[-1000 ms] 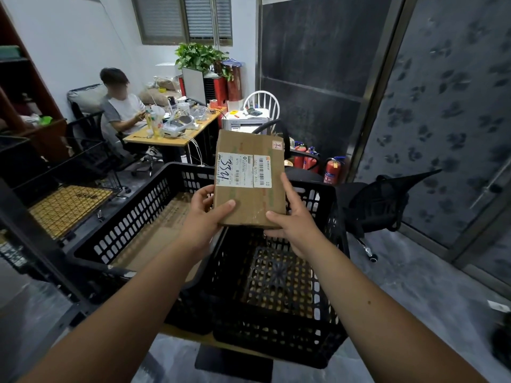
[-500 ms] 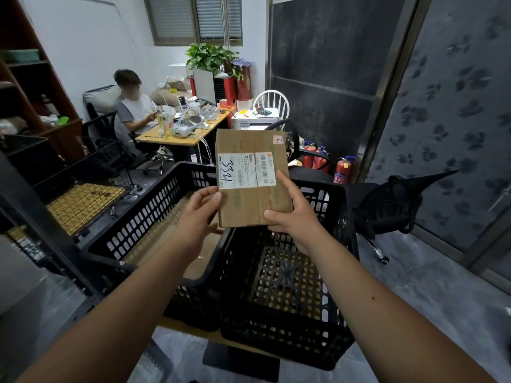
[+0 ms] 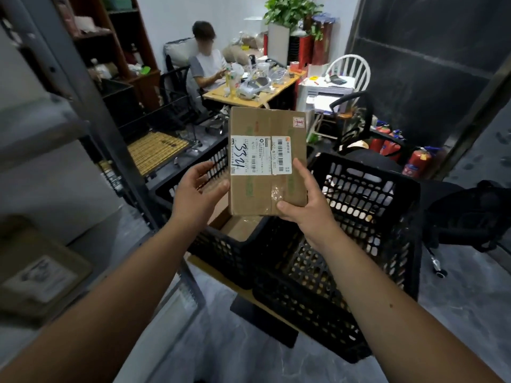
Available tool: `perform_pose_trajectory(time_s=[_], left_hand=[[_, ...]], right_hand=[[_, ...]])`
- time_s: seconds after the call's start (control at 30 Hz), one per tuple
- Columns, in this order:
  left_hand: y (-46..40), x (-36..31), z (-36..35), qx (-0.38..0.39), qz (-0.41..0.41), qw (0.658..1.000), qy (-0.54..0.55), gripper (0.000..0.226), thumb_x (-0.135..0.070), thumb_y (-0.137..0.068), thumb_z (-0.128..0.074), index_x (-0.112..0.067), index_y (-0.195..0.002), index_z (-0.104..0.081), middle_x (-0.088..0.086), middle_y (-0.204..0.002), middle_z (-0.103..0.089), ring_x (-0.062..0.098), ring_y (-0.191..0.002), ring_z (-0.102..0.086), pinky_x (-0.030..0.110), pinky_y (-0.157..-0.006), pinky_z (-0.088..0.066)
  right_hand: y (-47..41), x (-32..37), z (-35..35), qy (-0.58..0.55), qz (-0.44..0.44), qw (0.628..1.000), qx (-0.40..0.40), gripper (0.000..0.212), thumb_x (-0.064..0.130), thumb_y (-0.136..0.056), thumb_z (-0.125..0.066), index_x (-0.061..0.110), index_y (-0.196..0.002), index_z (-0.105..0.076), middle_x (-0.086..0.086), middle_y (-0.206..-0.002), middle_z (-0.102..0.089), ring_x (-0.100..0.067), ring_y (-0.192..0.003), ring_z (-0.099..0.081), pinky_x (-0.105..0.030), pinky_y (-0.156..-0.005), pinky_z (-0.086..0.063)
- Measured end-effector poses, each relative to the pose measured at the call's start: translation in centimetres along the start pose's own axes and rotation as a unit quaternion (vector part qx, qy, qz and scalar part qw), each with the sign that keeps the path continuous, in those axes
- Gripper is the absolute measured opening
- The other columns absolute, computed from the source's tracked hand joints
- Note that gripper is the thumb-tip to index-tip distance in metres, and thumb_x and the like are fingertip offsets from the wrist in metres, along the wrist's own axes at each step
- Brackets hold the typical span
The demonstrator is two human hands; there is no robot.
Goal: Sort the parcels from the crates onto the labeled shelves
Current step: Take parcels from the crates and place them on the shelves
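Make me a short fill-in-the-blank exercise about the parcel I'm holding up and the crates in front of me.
1. The cardboard parcel is gripped at its lower corner by the ____ hand.
2. The number handwritten on its white label is ____.
3. The left hand is beside the parcel with its fingers ____.
4. The colour of the plastic crates below is ____.

Missing words: right; 3341; open; black

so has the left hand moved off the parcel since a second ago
Yes. The left hand has come off the cardboard parcel, now left of its edge, open, over the left black crate.
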State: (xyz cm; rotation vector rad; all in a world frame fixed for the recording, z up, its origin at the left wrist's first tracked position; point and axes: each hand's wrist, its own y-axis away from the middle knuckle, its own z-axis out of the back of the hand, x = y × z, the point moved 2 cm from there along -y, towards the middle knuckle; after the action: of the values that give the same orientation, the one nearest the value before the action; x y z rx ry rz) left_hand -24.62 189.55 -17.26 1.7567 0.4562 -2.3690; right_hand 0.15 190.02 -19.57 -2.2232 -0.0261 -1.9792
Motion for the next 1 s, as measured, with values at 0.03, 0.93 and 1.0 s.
perform_pose_trajectory(time_s=[0.03,0.93,1.0], left_hand=[[0.2,0.0,1.0,-0.011,-0.01,1.0,-0.024,0.054,-0.038,-0.087,-0.084,-0.042,-0.134,-0.057,-0.012,-0.134,-0.059,0.011,-0.128,-0.055,0.042,-0.104,-0.052],[28.2,1.4,28.6,-0.289,0.034,0.771,-0.566,0.078,-0.072,-0.084,-0.065,-0.033,-0.149,-0.046,0.006,-0.161,-0.043,0.033,-0.15,-0.033,0.06,-0.122,-0.024],[30.4,1.1,29.3,-0.299,0.067,0.753,-0.582,0.08,-0.073,-0.084,-0.063,-0.034,-0.152,-0.042,0.006,-0.163,-0.039,0.033,-0.152,-0.029,0.061,-0.123,-0.022]], right_hand=[[-0.1,-0.1,-0.8,-0.008,-0.005,1.0,0.007,0.093,-0.011,-0.088,-0.072,0.055,-0.147,-0.045,0.014,-0.15,-0.051,-0.016,-0.133,-0.058,-0.056,-0.102,-0.056],[16.6,-1.8,-25.8,0.075,0.004,0.947,0.312,0.094,-0.001,-0.09,-0.074,0.068,-0.144,-0.04,0.014,-0.158,-0.04,-0.008,-0.143,-0.044,-0.047,-0.117,-0.045],[18.2,-1.5,-26.8,0.081,0.013,0.939,0.333,0.093,0.001,-0.091,-0.075,0.068,-0.144,-0.039,0.017,-0.158,-0.037,-0.006,-0.145,-0.041,-0.045,-0.119,-0.042]])
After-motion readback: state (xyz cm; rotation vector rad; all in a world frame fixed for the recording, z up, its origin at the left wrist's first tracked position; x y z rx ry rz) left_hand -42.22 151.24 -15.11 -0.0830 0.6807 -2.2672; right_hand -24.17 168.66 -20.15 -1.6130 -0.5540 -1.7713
